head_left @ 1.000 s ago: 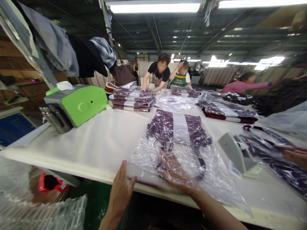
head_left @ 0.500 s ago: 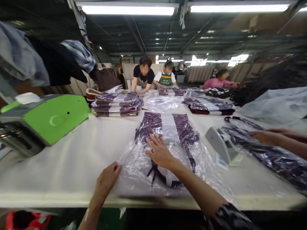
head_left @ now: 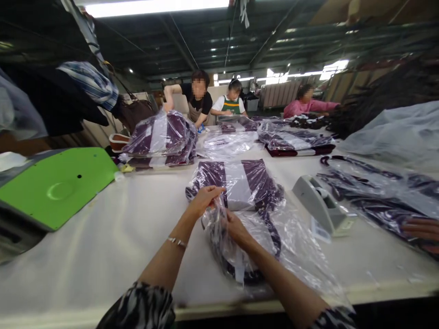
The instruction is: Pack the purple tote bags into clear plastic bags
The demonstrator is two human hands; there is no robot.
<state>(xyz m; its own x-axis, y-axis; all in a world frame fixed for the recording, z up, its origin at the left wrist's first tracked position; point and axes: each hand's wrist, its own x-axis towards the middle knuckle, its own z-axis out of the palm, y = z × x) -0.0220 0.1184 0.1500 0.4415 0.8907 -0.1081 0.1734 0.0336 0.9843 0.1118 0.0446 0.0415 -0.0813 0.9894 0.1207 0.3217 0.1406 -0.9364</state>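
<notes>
In front of me on the table lies a folded dark purple bag with long straps (head_left: 208, 173), a white band across its middle, inside a clear plastic bag (head_left: 302, 242). My left hand (head_left: 205, 201) is closed on the gathered left edge of the plastic bag, over the lower left of the folded fabric. Just below and right of it, my right hand (head_left: 236, 230) also pinches the plastic. A dark strap loop (head_left: 274, 237) shows through the film near my right hand. My fingertips are partly hidden by the shiny film.
A grey tape dispenser (head_left: 320, 205) stands to the right, a green machine (head_left: 58, 187) to the left. Wrapped purple stacks (head_left: 159, 137) sit at the back left, where a co-worker (head_left: 199, 98) reaches over. Another person's hand (head_left: 421, 227) rests on wrapped goods at far right.
My left hand has moved from the table up onto the plastic, and my flat right hand has closed on it. The left plastic edge is folded inward. A co-worker has lifted the back left stack's top.
</notes>
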